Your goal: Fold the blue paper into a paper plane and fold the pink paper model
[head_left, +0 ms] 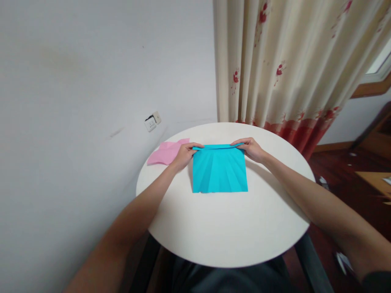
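White wall on the left, floral curtain point(293, 65) far right, wall socket point(152, 121) low on the wall; you sit at a round white desk point(226, 228).

Blue paper point(220, 169) lies flat near the middle of the desk, slightly toward the far side. Creases fan across its face from the far edge toward the near edge. Far edge is turned over into a narrow strip running the full width; near edge lies loose and flat.

Your left hand point(184, 155) sits at the far-left corner of the blue paper, fingers pressed together and pinching the folded strip there. Your right hand point(252, 149) mirrors it at the far-right corner, fingers closed on the strip's other end. Both forearms rest low over the desk.

Pink paper point(168, 153) lies to the left of your left hand, near the desk's left rim, partly under the hand; it looks already creased, though its shape is hard to read from here.

Judgement on progress: the fan creases are set in and one narrow fold at the far edge is being held. Most of the sheet below that strip lies unfolded, so the folding looks early to midway, with the bulk of the sheet left to work.
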A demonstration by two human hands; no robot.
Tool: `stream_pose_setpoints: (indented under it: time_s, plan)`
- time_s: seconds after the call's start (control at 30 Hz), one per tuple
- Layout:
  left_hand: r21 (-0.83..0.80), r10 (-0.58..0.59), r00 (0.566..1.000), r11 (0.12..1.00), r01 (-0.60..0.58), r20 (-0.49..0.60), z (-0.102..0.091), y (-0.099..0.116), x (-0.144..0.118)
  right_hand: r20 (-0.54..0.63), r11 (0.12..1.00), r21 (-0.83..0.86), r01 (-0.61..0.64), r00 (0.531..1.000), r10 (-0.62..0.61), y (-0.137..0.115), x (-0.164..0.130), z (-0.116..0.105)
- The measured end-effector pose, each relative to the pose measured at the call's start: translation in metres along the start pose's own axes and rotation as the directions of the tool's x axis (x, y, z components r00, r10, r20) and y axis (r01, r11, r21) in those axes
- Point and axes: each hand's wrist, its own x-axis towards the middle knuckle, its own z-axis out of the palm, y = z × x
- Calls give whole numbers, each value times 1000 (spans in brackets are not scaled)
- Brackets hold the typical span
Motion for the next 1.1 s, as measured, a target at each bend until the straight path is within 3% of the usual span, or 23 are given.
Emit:
stream_pose_setpoints:
  time_s: [0.3,0.5,0.67,0.93,1.0,1.1]
  plan:
    - [-179,-32,998,984,23,-50,6,2,-1,-7,999,-10,53,999,-53,-2,0,2]
    - [-215,-63,998,975,56,-27,9,4,-2,8,999,52,-4,1000,4,4,2,0]
    - [-202,-102,990,976,82,-92,9,-1,-1,14,998,60,-17,1000,16,15,5,-2]
    - [-333,-234,941,932,144,-246,16,1,0,-116,998,51,-48,992,54,21,5,7]
    - [-357,-263,950,915,189,-171,18,2,-2,-165,999,8,-36,986,37,23,6,7]
    - [-326,-285,957,900,289,61,19,2,-6,-271,997,-64,-31,963,12,26,9,4]
